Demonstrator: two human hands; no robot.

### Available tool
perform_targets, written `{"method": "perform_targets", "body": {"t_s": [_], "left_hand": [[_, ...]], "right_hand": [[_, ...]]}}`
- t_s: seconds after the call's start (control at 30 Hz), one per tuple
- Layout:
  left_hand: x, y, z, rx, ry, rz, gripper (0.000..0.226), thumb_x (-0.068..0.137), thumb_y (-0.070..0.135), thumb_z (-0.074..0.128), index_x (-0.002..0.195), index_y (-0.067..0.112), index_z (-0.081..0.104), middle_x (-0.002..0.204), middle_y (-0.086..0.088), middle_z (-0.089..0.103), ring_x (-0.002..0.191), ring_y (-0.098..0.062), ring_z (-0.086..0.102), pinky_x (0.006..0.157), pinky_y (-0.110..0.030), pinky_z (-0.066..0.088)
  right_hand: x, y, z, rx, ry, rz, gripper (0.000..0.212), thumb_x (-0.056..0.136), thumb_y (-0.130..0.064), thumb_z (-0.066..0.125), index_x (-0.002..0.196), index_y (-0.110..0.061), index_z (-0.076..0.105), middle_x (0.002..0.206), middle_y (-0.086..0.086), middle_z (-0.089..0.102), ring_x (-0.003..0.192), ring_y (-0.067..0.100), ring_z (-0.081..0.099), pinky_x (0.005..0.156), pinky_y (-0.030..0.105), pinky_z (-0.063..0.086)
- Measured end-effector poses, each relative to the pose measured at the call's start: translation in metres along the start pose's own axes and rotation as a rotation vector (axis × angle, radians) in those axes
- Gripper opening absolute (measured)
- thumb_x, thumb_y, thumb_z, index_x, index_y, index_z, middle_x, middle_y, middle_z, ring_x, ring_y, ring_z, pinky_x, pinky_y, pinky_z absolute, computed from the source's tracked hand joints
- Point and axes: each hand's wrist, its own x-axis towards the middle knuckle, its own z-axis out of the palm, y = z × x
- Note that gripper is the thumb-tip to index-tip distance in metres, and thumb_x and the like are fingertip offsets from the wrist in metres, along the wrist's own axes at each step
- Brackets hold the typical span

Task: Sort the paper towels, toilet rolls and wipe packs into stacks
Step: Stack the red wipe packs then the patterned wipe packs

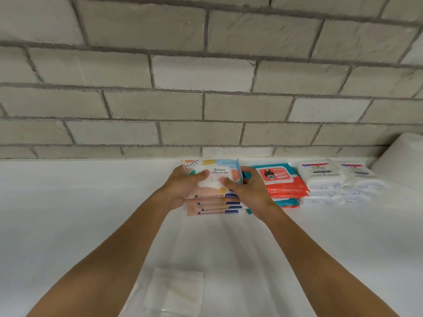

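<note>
Both grips are clamped on the top wipe pack [220,170]. The left grip [183,186] curls round its left edge with the thumb laid across the white lid. The right grip [249,191] pinches its right edge, fingers tucked into the narrow gap beside the red and teal stack [283,181]. The pack sits on the pastel stack [212,208] of matching packs at the back of the white bench [91,202], close to the brick wall [206,88]. Whether it has fully settled I cannot tell.

The step in hand looks like setting this pack down and squaring it with those below. The lower packs fan out slightly toward the near side, so the pile is not quite true. Sorting of the wipes seems well along: four piles run in a row along the wall, with two white stacks [320,177] just right of the red and teal one.

Next, the pack wants lowering flat, a light press to seat it, and both grips drawn outward without dragging the neighbouring pile. After that the flat white packet [176,291] at the near edge of the bench is the likely next pick. It lies well apart from the row and looks soft and slippery in its clear wrap. A bulky white shape [402,156] at far right is cut off, and I cannot tell what it is
</note>
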Motion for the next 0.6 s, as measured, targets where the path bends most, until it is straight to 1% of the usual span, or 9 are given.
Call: {"method": "perform_targets", "body": {"t_s": [0.07, 0.17, 0.23, 0.27, 0.33, 0.4, 0.5, 0.53, 0.6], "left_hand": [[0.005, -0.001, 0.003, 0.047, 0.041, 0.019, 0.029, 0.083, 0.014, 0.075, 0.111, 0.011, 0.066, 0.106, -0.009, 0.074, 0.088, -0.026, 0.073, 0.08, -0.046, 0.06], [0.012, -0.002, 0.004, 0.161, 0.136, 0.051, 0.035, 0.075, 0.007, 0.081, 0.106, 0.008, 0.063, 0.105, -0.008, 0.072, 0.087, -0.026, 0.072, 0.078, -0.046, 0.06], [0.012, -0.003, 0.007, 0.264, 0.198, 0.07, 0.052, 0.071, 0.008, 0.083, 0.115, 0.009, 0.054, 0.109, -0.003, 0.065, 0.096, -0.026, 0.068, 0.083, -0.046, 0.058], [0.01, -0.003, 0.009, 0.327, 0.227, 0.087, 0.063, 0.071, 0.009, 0.083, 0.124, 0.009, 0.049, 0.111, -0.001, 0.061, 0.102, -0.025, 0.064, 0.087, -0.044, 0.057], [0.009, -0.006, 0.015, 0.434, 0.275, 0.126, 0.078, 0.074, 0.013, 0.082, 0.139, 0.009, 0.04, 0.122, -0.006, 0.058, 0.113, -0.026, 0.059, 0.091, -0.039, 0.054], [0.005, -0.008, 0.02, 0.503, 0.31, 0.165, 0.075, 0.077, 0.016, 0.08, 0.14, 0.008, 0.041, 0.132, -0.008, 0.056, 0.117, -0.025, 0.057, 0.09, -0.033, 0.051], [0.003, -0.01, 0.024, 0.612, 0.329, 0.214, 0.059, 0.08, 0.02, 0.077, 0.132, 0.009, 0.052, 0.13, -0.006, 0.059, 0.112, -0.021, 0.059, 0.077, -0.022, 0.045], [0.004, -0.011, 0.024, 0.636, 0.328, 0.227, 0.056, 0.08, 0.022, 0.077, 0.131, 0.01, 0.054, 0.13, -0.006, 0.06, 0.111, -0.02, 0.059, 0.076, -0.02, 0.043], [0.005, -0.013, 0.025, 0.664, 0.327, 0.241, 0.056, 0.081, 0.024, 0.077, 0.131, 0.011, 0.055, 0.129, -0.005, 0.061, 0.108, -0.02, 0.061, 0.076, -0.019, 0.043]], "right_hand": [[0.001, 0.001, 0.003, -0.06, 0.034, -0.042, 0.057, 0.074, -0.034, 0.082, 0.114, -0.032, 0.042, 0.112, -0.002, 0.064, 0.084, 0.019, 0.073, 0.064, 0.029, 0.061], [0.004, 0.004, 0.006, -0.144, 0.116, -0.113, 0.061, 0.075, -0.032, 0.082, 0.118, -0.029, 0.039, 0.119, 0.0, 0.062, 0.097, 0.021, 0.069, 0.078, 0.033, 0.06], [0.003, 0.003, 0.007, -0.236, 0.159, -0.155, 0.062, 0.078, -0.031, 0.079, 0.125, -0.022, 0.039, 0.118, -0.002, 0.058, 0.101, 0.018, 0.064, 0.077, 0.029, 0.055], [0.003, 0.002, 0.008, -0.3, 0.176, -0.169, 0.064, 0.08, -0.032, 0.078, 0.128, -0.02, 0.038, 0.117, -0.003, 0.056, 0.101, 0.017, 0.062, 0.075, 0.027, 0.054], [0.001, 0.004, 0.011, -0.431, 0.203, -0.189, 0.065, 0.082, -0.036, 0.075, 0.133, -0.02, 0.037, 0.117, 0.0, 0.056, 0.1, 0.019, 0.063, 0.075, 0.03, 0.057], [-0.004, 0.005, 0.013, -0.555, 0.222, -0.215, 0.057, 0.086, -0.037, 0.07, 0.131, -0.022, 0.039, 0.117, 0.002, 0.056, 0.098, 0.019, 0.062, 0.076, 0.032, 0.059], [-0.01, 0.006, 0.014, -0.695, 0.227, -0.293, 0.04, 0.092, -0.032, 0.061, 0.128, -0.019, 0.048, 0.124, 0.005, 0.052, 0.102, 0.019, 0.058, 0.079, 0.031, 0.056], [-0.013, 0.006, 0.014, -0.738, 0.225, -0.319, 0.038, 0.094, -0.029, 0.058, 0.129, -0.018, 0.05, 0.128, 0.005, 0.05, 0.108, 0.021, 0.056, 0.084, 0.032, 0.055], [-0.02, 0.011, 0.019, -0.842, 0.223, -0.391, 0.04, 0.095, -0.027, 0.056, 0.133, -0.017, 0.05, 0.137, 0.007, 0.047, 0.125, 0.025, 0.048, 0.1, 0.038, 0.049]]}}
